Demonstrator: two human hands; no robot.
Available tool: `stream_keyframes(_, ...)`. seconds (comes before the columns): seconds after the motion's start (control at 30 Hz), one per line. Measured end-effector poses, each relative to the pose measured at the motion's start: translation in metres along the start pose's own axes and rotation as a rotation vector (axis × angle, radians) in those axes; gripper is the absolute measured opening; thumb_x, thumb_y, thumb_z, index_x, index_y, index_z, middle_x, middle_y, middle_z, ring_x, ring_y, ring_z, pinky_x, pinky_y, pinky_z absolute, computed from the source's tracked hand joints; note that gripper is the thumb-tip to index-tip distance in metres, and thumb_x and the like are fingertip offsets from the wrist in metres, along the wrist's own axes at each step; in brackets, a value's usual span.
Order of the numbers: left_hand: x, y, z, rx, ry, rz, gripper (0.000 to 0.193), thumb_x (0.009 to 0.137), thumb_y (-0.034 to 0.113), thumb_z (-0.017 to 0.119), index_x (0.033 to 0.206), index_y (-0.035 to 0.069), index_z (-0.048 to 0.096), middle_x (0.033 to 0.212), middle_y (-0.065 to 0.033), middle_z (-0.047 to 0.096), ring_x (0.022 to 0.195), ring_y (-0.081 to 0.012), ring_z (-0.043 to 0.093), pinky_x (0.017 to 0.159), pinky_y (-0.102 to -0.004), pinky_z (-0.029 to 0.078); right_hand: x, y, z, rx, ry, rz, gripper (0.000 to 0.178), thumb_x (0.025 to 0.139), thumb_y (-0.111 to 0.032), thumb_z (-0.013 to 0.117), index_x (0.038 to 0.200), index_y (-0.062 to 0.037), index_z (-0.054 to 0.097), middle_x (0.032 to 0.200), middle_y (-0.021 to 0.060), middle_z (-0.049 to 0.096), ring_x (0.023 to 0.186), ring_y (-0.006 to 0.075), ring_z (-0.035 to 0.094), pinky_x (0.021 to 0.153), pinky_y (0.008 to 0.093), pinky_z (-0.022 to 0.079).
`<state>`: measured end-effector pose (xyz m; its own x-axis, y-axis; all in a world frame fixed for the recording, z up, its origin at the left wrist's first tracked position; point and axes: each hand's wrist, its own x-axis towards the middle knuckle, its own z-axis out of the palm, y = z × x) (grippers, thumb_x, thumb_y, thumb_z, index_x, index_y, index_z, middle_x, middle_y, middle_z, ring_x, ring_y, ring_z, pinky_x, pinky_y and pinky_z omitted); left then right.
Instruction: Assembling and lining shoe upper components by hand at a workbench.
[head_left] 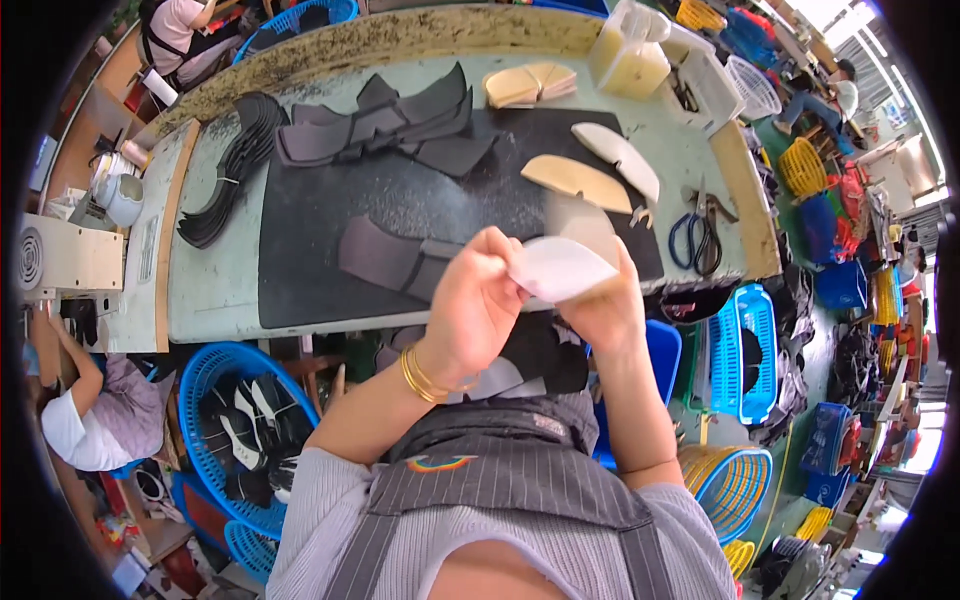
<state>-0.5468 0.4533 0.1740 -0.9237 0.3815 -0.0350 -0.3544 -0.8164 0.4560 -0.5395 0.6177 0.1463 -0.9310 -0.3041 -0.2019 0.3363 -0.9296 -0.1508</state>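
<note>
Now both my hands — left hand, right hand — pinch one white sole-shaped piece above the counter, near the scissors.

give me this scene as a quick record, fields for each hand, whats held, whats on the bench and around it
left hand: left hand pinches the near edge of the white curved piece, gold bangles on its wrist
right hand: right hand grips the same piece from below
bench: green worktable with black mat
on mat: dark grey cut pieces, tan curved pieces
right of mat: scissors
under bench: blue basket of black and white parts
</note>
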Motion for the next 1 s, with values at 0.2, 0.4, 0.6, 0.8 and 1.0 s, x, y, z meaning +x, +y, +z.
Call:
stream_keyframes(0.2,-0.002,0.019,-0.044,-0.256,0.12,-0.047,0.015,0.079,0.017,0.039,0.066,0.008,0.04,0.063,-0.0024,0.044,0.065,-0.0144,0.047,0.066,-0.0283,0.042,-0.104,-0.026,-0.047,-0.618,0.48,-0.046,0.015,0.087,-0.021,0.047,0.078,-0.0096,0.047,0.066,0.0015,0.049,0.059,0.0139,0.053,0.051,0.0273,0.044)
stream_keyframes(0.4,-0.049,-0.009,-0.014,0.947,-0.339,0.078,0.004,0.076,0.006,0.055,0.074,0.004,0.052,0.081,-0.0044,0.052,0.068,-0.0114,0.05,0.061,-0.0277,0.042,-0.105,0.019,0.029,-1.566,-0.023,-0.315,0.038,0.078,-0.007,0.066,0.112,0.0005,0.048,0.113,0.0084,0.052,0.098,0.0147,0.054,0.084,0.0293,0.043)
stream_keyframes(0.6,-0.033,0.043,-0.065,1.202,-0.133,0.126,0.045,0.078,0.021,0.073,0.113,0.001,0.052,0.11,-0.0078,0.052,0.101,-0.0153,0.05,0.086,-0.0274,0.042,-0.016,0.034,0.02,-1.022,0.033,-0.3,0.012,0.086,-0.005,0.06,0.095,-0.0022,0.052,0.092,0.0035,0.057,0.083,0.0078,0.052,0.073,0.0216,0.042)
stream_keyframes(0.8,-0.019,0.084,-0.117,0.815,0.256,-0.091,0.016,0.082,0.015,0.069,0.088,0.002,0.06,0.078,0.0009,0.061,0.071,-0.006,0.055,0.064,-0.0208,0.044,0.048,0.046,-0.023,-1.324,0.129,-0.305,0.018,0.083,-0.005,0.066,0.085,-0.0049,0.048,0.079,-0.0003,0.057,0.068,0.0023,0.05,0.06,0.0168,0.04)
stream_keyframes(1.0,-0.013,0.084,-0.132,1.49,0.293,0.044,0.019,0.081,0.016,0.069,0.083,-0.002,0.062,0.071,-0.0062,0.064,0.064,-0.0094,0.057,0.061,-0.0253,0.047,0.054,0.051,-0.05,-1.547,0.157,-0.282,0.023,0.081,-0.006,0.067,0.088,-0.0037,0.045,0.071,-0.0004,0.056,0.061,0.0026,0.049,0.054,0.0181,0.039)
